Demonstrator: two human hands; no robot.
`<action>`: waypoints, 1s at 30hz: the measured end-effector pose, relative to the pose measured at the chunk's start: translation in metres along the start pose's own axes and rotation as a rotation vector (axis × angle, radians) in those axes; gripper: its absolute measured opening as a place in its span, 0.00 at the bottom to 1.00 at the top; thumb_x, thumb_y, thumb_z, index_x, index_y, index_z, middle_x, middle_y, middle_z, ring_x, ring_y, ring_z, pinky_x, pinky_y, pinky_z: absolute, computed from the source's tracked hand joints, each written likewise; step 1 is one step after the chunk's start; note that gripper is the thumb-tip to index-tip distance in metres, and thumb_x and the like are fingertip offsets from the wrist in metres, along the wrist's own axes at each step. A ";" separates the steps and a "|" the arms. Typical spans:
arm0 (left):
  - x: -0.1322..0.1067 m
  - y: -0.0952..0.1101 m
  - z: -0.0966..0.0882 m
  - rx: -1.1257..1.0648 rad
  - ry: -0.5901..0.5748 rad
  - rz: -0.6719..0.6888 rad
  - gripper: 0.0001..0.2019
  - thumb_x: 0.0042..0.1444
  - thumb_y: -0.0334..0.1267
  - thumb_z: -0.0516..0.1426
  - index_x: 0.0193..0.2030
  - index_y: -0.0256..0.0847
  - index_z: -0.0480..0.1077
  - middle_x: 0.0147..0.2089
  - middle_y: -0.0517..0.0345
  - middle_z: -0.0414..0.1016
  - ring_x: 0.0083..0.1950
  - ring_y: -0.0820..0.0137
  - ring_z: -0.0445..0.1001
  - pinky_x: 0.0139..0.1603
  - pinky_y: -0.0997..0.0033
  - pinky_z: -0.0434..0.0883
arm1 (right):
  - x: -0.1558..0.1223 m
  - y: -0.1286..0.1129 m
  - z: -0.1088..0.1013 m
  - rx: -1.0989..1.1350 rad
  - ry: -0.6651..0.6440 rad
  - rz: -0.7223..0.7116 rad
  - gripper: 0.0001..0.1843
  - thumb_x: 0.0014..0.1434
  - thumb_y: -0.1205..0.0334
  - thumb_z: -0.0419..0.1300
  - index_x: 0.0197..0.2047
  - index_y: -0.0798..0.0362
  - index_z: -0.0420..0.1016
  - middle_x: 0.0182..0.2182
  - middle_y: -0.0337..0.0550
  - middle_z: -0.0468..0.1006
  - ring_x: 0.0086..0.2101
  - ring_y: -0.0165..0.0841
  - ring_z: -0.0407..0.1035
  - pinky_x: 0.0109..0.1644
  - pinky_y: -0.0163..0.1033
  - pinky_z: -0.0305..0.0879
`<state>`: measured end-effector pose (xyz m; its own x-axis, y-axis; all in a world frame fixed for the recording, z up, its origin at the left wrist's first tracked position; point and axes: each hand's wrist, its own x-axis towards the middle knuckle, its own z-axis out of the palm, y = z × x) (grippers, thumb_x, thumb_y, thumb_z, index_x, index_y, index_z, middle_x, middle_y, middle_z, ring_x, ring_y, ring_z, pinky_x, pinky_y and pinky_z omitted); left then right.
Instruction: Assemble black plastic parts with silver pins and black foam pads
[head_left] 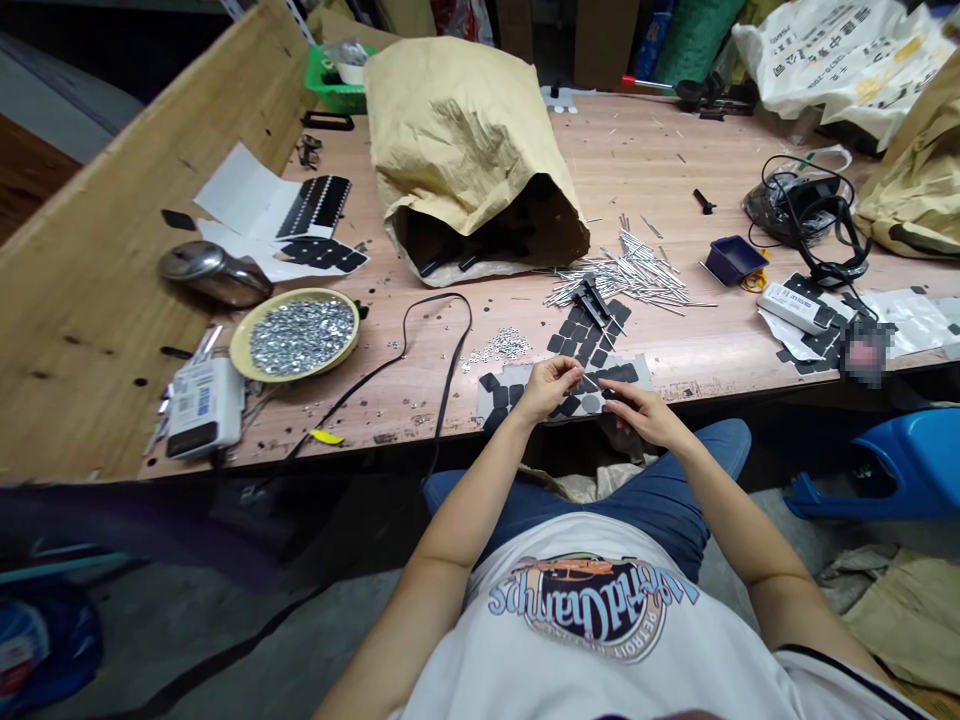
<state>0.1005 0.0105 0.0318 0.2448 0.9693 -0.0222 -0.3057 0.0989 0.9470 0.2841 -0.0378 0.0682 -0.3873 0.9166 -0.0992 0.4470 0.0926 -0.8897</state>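
Both my hands work at the table's near edge over a grey sheet point(495, 385) covered with black adhesive pads. My left hand point(550, 384) is closed in a pinch, fingertips together above the sheet; what it holds is too small to make out. My right hand point(641, 410) lies next to it with fingers curled and pressed on the pads, and a thin dark piece runs between the two hands. Just beyond lie more loose black pads point(589, 335), a heap of thin metal pins point(637, 272) and a small scatter of silver bits point(504, 345).
A big brown paper bag point(465, 140) lies open mid-table. A yellow dish of silver pieces point(300, 335), a white device point(202, 405) and a black cable point(442, 345) sit to the left. At right are a small blue tray point(733, 258), black cords point(817, 215) and a blue stool point(892, 465).
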 end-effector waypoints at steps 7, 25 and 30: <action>-0.002 -0.014 0.002 0.034 -0.049 -0.058 0.16 0.40 0.48 0.66 0.25 0.37 0.71 0.20 0.63 0.68 0.22 0.79 0.63 0.25 0.76 0.64 | -0.018 0.006 0.012 -0.126 0.040 -0.035 0.21 0.64 0.57 0.48 0.57 0.48 0.69 0.27 0.37 0.70 0.17 0.23 0.62 0.26 0.33 0.67; -0.010 -0.005 -0.013 0.226 0.256 0.136 0.18 0.50 0.52 0.60 0.39 0.39 0.75 0.31 0.56 0.76 0.27 0.74 0.70 0.30 0.75 0.69 | -0.019 0.054 0.023 -0.539 0.366 0.085 0.18 0.60 0.64 0.49 0.50 0.52 0.74 0.34 0.49 0.78 0.35 0.38 0.73 0.41 0.42 0.70; -0.012 -0.002 -0.014 0.241 0.274 0.148 0.18 0.51 0.52 0.60 0.40 0.39 0.75 0.33 0.55 0.77 0.29 0.73 0.72 0.31 0.74 0.71 | -0.017 0.049 0.025 -0.421 0.443 0.105 0.19 0.60 0.62 0.48 0.50 0.52 0.74 0.34 0.47 0.78 0.30 0.34 0.72 0.38 0.41 0.71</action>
<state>0.0850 0.0014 0.0256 -0.0500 0.9965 0.0666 -0.0870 -0.0708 0.9937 0.2926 -0.0583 0.0148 0.0068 0.9952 0.0979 0.7792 0.0561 -0.6242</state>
